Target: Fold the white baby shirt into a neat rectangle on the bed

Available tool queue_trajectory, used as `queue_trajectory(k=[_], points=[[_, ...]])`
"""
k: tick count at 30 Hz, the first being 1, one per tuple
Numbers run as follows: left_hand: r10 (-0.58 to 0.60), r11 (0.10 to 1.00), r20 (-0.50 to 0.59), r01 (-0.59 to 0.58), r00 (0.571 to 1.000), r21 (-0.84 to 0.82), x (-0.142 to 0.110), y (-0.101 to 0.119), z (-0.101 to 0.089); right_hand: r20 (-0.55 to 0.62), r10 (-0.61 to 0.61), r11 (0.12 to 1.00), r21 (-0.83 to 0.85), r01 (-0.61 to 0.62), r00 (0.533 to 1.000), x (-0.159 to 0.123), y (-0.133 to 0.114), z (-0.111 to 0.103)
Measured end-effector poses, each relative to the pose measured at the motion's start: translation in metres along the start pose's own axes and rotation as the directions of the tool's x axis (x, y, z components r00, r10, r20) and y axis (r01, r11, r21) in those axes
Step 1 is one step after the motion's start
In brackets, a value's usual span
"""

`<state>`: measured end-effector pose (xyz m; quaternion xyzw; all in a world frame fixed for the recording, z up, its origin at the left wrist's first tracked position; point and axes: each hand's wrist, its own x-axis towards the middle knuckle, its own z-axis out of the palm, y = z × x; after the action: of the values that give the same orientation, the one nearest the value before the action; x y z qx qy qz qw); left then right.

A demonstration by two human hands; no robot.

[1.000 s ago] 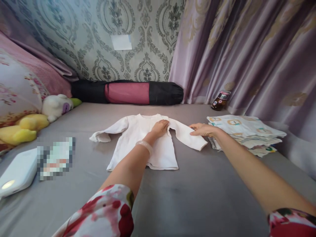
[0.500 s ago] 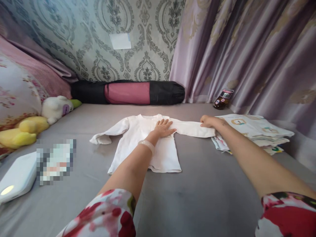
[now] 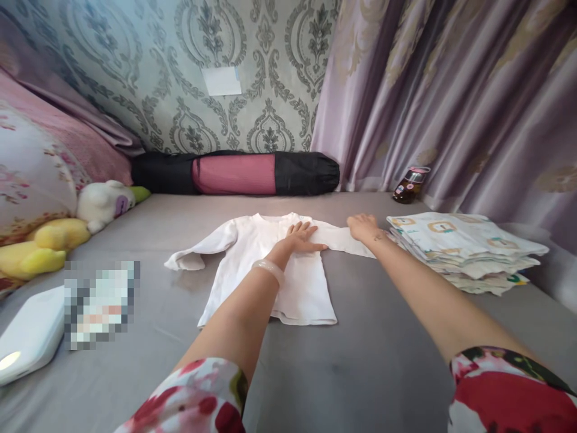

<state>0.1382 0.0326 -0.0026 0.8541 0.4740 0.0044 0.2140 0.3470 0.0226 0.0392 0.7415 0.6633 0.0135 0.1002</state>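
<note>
A small white long-sleeved shirt [image 3: 252, 264] lies spread on the grey sheet, its neckline toward the wall. My left hand [image 3: 300, 237] rests flat on its upper chest, fingers spread, with a pale bangle [image 3: 269, 270] round that wrist. At the sleeve stretched out to the right, my right hand [image 3: 363, 228] is closed over the upper edge, its fingers curled on the cloth; the fingertips are hidden. The other sleeve bends out to the left with its cuff loose.
On the right stands a stack of folded printed cloths [image 3: 469, 240], with a dark bottle [image 3: 409, 185] behind it. A black and pink roll [image 3: 234, 173] lies along the wall. Plush toys [image 3: 101, 204], a white device [image 3: 33, 331] and a blurred-out item [image 3: 103, 307] are at left.
My right hand has shifted left along the sleeve, away from the cuff and the stack of cloths. My left hand stays on the chest of the shirt. The view has tipped slightly.
</note>
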Motion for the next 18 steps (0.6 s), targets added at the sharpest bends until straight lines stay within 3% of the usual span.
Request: queue_trajectory(k=[5,12,15,18], points=[[-0.020,0.998,-0.035,0.017,0.999,-0.064,0.001,0.000,0.002,-0.051,-0.162,0.959,0.226,0.170,0.985,0.018,-0.030,0.006],[0.002,1.000,-0.060,-0.003,0.998,-0.017,0.001,-0.003,0.006,-0.089,-0.100,0.958,0.262,0.120,0.991,0.039,-0.050,0.012],[0.005,1.000,-0.069,-0.007,0.998,-0.029,0.003,-0.004,0.007,-0.093,-0.090,0.959,0.260,0.112,0.992,0.037,-0.053,0.010],[-0.002,0.999,-0.060,0.000,0.998,-0.033,0.004,-0.004,0.006,-0.169,-0.051,0.967,0.237,0.090,0.984,0.026,-0.060,0.012]])
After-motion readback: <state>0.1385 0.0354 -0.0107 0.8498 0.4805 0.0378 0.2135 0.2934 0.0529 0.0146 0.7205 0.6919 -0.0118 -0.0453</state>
